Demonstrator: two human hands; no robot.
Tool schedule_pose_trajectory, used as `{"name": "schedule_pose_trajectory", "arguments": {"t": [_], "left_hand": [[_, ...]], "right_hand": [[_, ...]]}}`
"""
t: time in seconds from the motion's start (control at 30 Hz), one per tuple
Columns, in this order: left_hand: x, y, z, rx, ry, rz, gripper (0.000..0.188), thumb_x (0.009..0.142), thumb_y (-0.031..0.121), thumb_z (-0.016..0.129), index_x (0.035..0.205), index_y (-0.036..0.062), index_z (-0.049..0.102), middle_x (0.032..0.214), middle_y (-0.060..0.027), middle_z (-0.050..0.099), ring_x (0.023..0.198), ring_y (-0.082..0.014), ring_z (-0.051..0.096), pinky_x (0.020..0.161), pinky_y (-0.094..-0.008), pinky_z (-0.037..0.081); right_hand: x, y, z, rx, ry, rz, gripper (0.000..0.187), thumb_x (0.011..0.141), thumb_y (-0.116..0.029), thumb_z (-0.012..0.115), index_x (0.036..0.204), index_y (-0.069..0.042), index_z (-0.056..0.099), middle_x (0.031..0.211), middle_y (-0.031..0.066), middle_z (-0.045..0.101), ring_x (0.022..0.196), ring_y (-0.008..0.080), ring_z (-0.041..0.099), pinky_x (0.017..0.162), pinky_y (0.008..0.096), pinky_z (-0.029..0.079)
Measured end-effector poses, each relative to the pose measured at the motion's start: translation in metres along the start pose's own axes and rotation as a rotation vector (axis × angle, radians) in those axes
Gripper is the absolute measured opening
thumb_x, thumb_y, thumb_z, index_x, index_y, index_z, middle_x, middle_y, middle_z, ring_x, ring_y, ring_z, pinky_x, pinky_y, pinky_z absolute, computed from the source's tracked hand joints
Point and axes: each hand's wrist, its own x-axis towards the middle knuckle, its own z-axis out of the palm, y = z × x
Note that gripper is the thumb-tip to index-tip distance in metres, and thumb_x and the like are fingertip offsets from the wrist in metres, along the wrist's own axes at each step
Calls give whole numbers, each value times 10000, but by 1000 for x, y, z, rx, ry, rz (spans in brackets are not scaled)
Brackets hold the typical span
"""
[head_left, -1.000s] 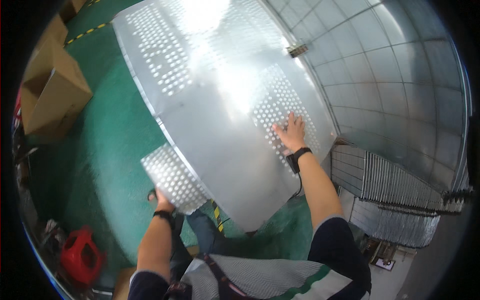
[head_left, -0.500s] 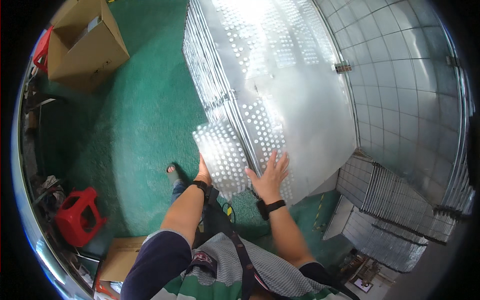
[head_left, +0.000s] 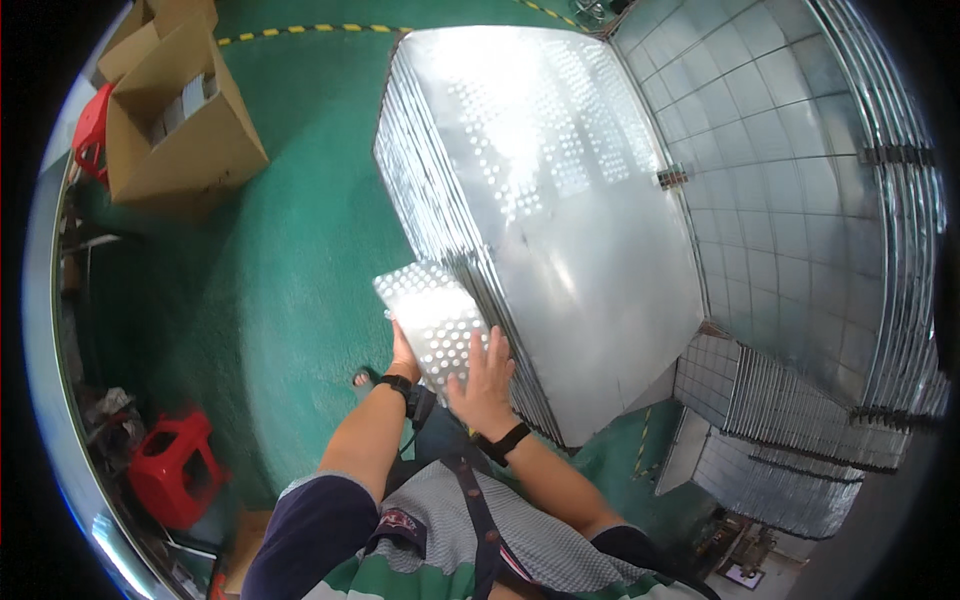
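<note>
My left hand (head_left: 403, 355) supports a bunch of silvery sheets dotted with round whitish spots (head_left: 430, 310), its fingers partly hidden beneath the left edge. Across the near right part of these sheets lies my right hand (head_left: 485, 388), fingers spread and stretched out. The sheets are held beside the near left edge of a large flat metal tray (head_left: 600, 300), the top of a stacked rack. More rows of dotted pieces (head_left: 500, 150) cover the far part of that tray under strong glare. How many sheets I hold cannot be told.
Wire-mesh rack panels (head_left: 750, 170) stand upright along the right, with folded racks (head_left: 800, 400) lower down. An open cardboard box (head_left: 190, 150) stands at the far left on the green floor (head_left: 310, 200). A red plastic stool (head_left: 178, 470) is at the near left.
My right hand has moved left from the tray onto the held sheets. Dotted pieces that lay on the tray's near part are gone from there. The view has shifted too.
</note>
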Motion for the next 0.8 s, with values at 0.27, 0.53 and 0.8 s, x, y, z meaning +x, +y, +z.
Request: {"name": "schedule_pose_trajectory", "arguments": {"t": [0.27, 0.53, 0.8], "left_hand": [[11, 115, 43, -55, -158, 58, 694, 831, 598, 236, 1309, 115, 378, 1317, -106, 421, 1160, -297, 448, 977, -443, 353], [65, 214, 60, 45, -17, 159, 644, 863, 544, 205, 1308, 113, 381, 1309, -109, 428, 1157, -305, 454, 960, -469, 372], [149, 235, 110, 181, 244, 140, 735, 825, 648, 287, 1295, 91, 389, 1265, -104, 472, 1124, -256, 481, 928, -393, 408]], "right_hand": [[172, 39, -69, 364, 100, -223, 667, 813, -381, 565, 1238, 94, 369, 1277, 305, 365, 1213, 415, 337, 1019, 405, 275], [387, 97, -151, -58, 21, -18, 889, 741, -595, 529, 1367, -48, 213, 1393, 307, 71, 1284, 489, 49, 953, 660, 139], [367, 70, -126, -126, 76, -103, 827, 777, -515, 531, 1365, -35, 203, 1383, 318, 97, 1239, 562, 37, 930, 693, 94]]}}
